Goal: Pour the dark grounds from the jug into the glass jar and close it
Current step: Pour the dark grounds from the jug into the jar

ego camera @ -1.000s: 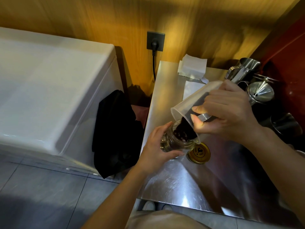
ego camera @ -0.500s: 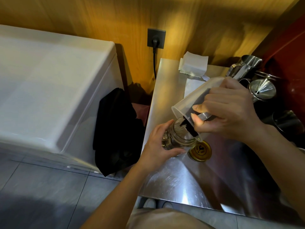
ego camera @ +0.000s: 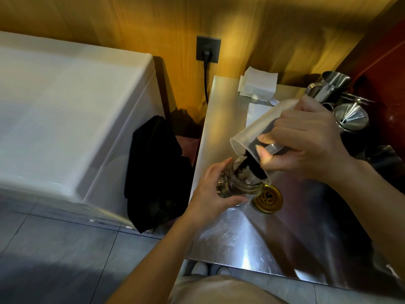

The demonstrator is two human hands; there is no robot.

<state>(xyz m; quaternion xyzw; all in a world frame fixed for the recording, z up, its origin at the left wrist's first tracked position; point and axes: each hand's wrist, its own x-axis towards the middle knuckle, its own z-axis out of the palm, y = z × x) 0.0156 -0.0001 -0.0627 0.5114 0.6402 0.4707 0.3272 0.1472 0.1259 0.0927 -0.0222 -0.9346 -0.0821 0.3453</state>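
Head view showed the right hand [ego camera: 306,141] clamped on the translucent jug [ego camera: 258,130], tilted so dark grounds [ego camera: 254,166] slid from its lip into the glass jar [ego camera: 238,183]. The left hand [ego camera: 210,194] gripped the jar on the steel table [ego camera: 230,238]'s left edge, its gold lid [ego camera: 267,199] lying just right.

The jug [ego camera: 260,128] is a translucent plastic one, tipped steeply down to the left with its rim right over the mouth of the glass jar [ego camera: 237,183]. Dark grounds [ego camera: 254,165] are piled at the low lip and spilling into the jar. The jar's clear, open, tilted a bit toward the jug, with some stuff already inside. Its gold lid [ego camera: 267,199] lies flat on the bench just right of the jar.
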